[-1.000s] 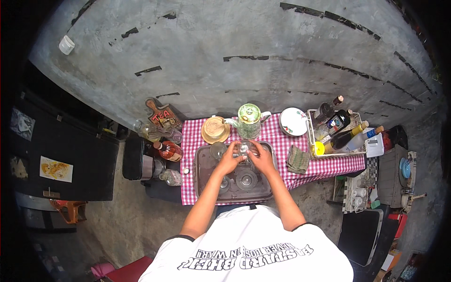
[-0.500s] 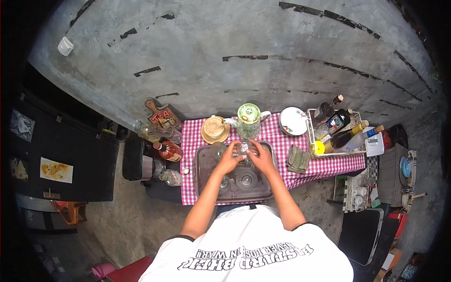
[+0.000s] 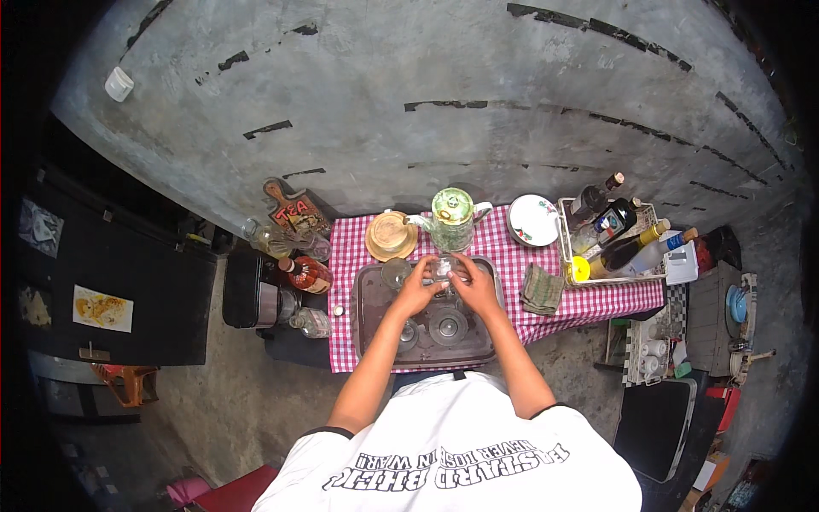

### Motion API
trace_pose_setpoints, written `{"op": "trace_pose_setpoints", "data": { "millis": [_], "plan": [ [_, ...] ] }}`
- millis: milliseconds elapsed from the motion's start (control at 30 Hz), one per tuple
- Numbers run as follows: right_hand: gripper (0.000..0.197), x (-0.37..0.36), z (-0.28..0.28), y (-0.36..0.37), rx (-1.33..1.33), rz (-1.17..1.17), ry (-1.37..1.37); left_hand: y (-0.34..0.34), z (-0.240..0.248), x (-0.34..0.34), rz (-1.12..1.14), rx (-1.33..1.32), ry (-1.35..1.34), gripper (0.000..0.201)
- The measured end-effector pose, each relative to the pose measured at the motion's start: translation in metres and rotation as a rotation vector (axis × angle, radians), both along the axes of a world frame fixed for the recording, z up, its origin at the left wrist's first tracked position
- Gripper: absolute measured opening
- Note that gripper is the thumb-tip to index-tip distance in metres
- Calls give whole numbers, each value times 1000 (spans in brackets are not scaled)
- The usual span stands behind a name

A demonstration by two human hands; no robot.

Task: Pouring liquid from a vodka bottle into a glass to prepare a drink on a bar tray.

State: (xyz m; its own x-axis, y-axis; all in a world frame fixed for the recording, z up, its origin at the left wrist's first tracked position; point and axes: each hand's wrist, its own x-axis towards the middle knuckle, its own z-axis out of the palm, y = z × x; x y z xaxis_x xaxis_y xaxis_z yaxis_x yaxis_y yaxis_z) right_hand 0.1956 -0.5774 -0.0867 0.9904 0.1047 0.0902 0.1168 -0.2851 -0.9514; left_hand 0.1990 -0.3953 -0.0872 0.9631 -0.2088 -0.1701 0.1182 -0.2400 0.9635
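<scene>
Between my two hands is a small clear glass (image 3: 441, 269), above the far part of a dark brown tray (image 3: 368, 328). My left hand (image 3: 415, 288) curls round its left side, and my right hand (image 3: 473, 286) holds its right side. Another clear glass (image 3: 394, 272) stands on the tray just left of my left hand. Nearer to me on the tray are a glass saucer (image 3: 448, 326) and a second round glass piece (image 3: 408, 334), partly behind my left forearm. A green-lidded pitcher (image 3: 452, 213) stands just beyond my hands.
Left of the pitcher a round wooden lidded piece (image 3: 391, 235) rests on the checkered cloth (image 3: 512, 256). To the right are a white bowl (image 3: 533, 220), a folded green cloth (image 3: 542, 288) and a basket (image 3: 627, 280) of bottles. Bottles (image 3: 307, 275) crowd the left side.
The glass between my hands looks slightly turned or tilted compared with before. My arms and the other things have stayed in place.
</scene>
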Motion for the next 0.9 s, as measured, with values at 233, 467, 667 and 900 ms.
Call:
{"op": "trace_pose_setpoints", "data": {
  "millis": [233, 467, 667, 900],
  "plan": [
    [47, 1, -3, 0, 7, -7, 5, -1, 1, -1, 12, -9, -6, 64],
    [46, 0, 2, 0, -7, -7, -5, 0, 4, -1, 5, -6, -4, 63],
    [46, 0, 4, 0, -5, -2, 6, -1, 4, 0, -8, 17, -4, 64],
    [45, 1, 3, 1, -20, -7, 7, 1, -2, 1, 7, 2, -3, 64]
  ]
}}
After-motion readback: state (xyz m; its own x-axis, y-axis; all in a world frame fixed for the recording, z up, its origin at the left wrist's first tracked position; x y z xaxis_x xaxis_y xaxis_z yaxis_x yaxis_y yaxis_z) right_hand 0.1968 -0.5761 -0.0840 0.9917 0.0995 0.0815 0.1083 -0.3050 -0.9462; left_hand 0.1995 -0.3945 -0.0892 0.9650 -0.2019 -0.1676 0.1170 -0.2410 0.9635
